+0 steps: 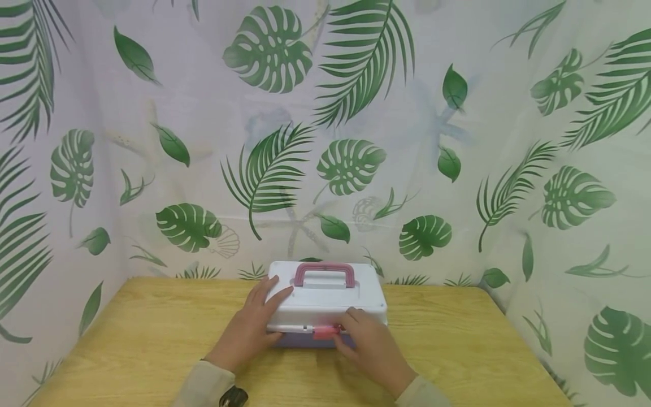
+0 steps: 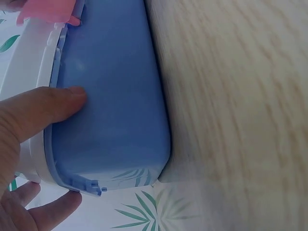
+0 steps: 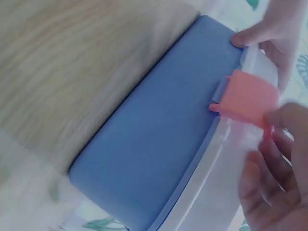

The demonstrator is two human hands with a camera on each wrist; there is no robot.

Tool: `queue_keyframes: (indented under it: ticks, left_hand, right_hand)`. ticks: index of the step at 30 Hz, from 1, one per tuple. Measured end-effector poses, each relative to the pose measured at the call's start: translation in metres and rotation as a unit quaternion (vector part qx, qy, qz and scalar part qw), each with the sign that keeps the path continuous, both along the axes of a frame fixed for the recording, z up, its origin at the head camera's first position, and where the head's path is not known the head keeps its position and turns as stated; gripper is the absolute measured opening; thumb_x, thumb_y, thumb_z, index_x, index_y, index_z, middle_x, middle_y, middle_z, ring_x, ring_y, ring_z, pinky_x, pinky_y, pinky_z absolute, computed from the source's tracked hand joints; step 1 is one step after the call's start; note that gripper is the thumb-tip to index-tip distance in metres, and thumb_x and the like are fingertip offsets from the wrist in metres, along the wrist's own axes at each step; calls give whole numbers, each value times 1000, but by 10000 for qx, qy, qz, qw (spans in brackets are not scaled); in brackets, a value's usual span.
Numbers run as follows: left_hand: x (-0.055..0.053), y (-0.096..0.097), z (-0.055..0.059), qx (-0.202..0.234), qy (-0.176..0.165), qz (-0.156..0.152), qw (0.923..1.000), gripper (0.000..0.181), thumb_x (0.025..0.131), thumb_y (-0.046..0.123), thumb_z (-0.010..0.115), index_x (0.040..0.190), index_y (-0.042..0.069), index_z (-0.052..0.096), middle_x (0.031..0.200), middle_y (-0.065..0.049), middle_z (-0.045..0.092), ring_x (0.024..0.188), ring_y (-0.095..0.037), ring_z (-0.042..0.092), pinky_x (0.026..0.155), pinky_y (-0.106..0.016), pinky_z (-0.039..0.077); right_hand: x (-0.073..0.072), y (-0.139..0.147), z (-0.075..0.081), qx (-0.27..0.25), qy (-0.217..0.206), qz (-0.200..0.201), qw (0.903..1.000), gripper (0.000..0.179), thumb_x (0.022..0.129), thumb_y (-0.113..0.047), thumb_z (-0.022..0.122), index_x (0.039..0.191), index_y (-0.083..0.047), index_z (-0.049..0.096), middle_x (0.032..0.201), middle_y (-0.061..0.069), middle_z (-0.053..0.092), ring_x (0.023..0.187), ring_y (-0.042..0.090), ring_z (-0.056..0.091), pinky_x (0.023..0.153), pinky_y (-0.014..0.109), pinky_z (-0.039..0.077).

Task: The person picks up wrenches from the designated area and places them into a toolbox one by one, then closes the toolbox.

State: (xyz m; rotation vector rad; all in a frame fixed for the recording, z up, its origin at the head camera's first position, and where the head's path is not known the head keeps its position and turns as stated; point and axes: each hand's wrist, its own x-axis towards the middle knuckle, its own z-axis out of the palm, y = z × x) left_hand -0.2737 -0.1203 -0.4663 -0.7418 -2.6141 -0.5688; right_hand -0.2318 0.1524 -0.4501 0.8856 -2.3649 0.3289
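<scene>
A storage box with a white lid [image 1: 325,302], a blue base [image 2: 110,91] and a pink carrying handle [image 1: 325,267] sits upright on the table. My left hand [image 1: 252,316] grips its left front corner, thumb on the blue front, other fingers over the lid's top and side. At the front middle, a pink latch [image 3: 250,98] is swung outward from the base. My right hand [image 1: 370,347] pinches the free edge of this latch between thumb and finger, its other fingers close to the lid. Whatever the box contains is hidden by the lid.
The wood-grain table [image 1: 447,339] extends to both sides of the box. Behind it hangs a white cloth [image 1: 366,226] printed with green leaves, also covering the left and right sides. A dark wristband [image 1: 234,397] shows at my left cuff.
</scene>
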Motion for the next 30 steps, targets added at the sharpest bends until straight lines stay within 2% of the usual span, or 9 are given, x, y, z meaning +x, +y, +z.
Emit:
queue_keyframes:
  ticks: [4, 6, 10, 12, 15, 19, 23, 30]
  left_hand:
    - [1, 0, 1, -26, -41, 55, 10000, 98, 68, 29, 85, 147, 38, 28, 157, -1, 17, 144, -22, 13, 95, -50, 47]
    - [1, 1, 1, -27, -41, 59, 10000, 98, 69, 29, 85, 147, 39, 28, 157, -1, 17, 144, -22, 13, 96, -50, 46]
    - [0, 1, 0, 30, 28, 17, 10000, 98, 68, 27, 86, 147, 37, 29, 157, -2, 18, 144, -24, 14, 96, -50, 46]
    - [0, 1, 0, 47, 48, 5, 10000, 98, 68, 26, 86, 147, 37, 29, 157, -2, 18, 144, -24, 14, 96, -49, 47]
    - [0, 1, -1, 32, 62, 21, 10000, 98, 68, 26, 86, 147, 37, 29, 157, -2, 18, 144, -24, 14, 94, -49, 48]
    - [1, 1, -1, 42, 53, 9, 10000, 98, 67, 26, 86, 147, 37, 31, 157, -2, 19, 144, -24, 13, 95, -50, 48]
    - [2, 0, 0, 100, 81, -57, 9999, 96, 67, 25, 86, 146, 37, 33, 156, -3, 20, 144, -26, 14, 96, -50, 46]
    - [2, 0, 1, -8, 72, -27, 10000, 90, 70, 26, 85, 142, 48, 34, 156, -2, 20, 144, -25, 15, 98, -47, 46]
  right_hand:
    - [-3, -6, -1, 157, 657, 85, 9977, 20, 76, -14, 72, 95, -14, 64, 90, -5, 56, 79, 11, 51, 68, 25, 50]
    - [-4, -8, -5, 286, 845, 80, 9960, 28, 73, -15, 75, 99, -13, 65, 94, -1, 57, 83, 16, 53, 74, 28, 51]
    - [-3, -14, -17, 671, 870, -352, 9933, 54, 67, -28, 81, 114, -12, 60, 103, 4, 55, 94, 23, 52, 86, 36, 47]
    - [-3, -17, -22, 819, 872, -588, 9911, 58, 68, -32, 82, 116, -12, 58, 104, 5, 54, 96, 24, 51, 86, 37, 46]
    - [-2, -20, -25, 971, 820, -686, 9895, 47, 73, -29, 80, 112, -12, 59, 103, 4, 54, 93, 24, 50, 84, 37, 45]
    - [-3, -21, -27, 1094, 918, -478, 9886, 33, 76, -22, 77, 103, -13, 61, 101, 4, 53, 91, 23, 50, 82, 36, 45]
    - [-5, -23, -28, 1214, 1096, -387, 9858, 28, 76, -18, 76, 98, -12, 59, 100, 5, 51, 91, 23, 49, 81, 36, 45]
    - [-2, -25, -25, 1300, 808, -488, 9870, 27, 79, -22, 75, 96, -13, 56, 99, 3, 50, 91, 22, 47, 80, 35, 44]
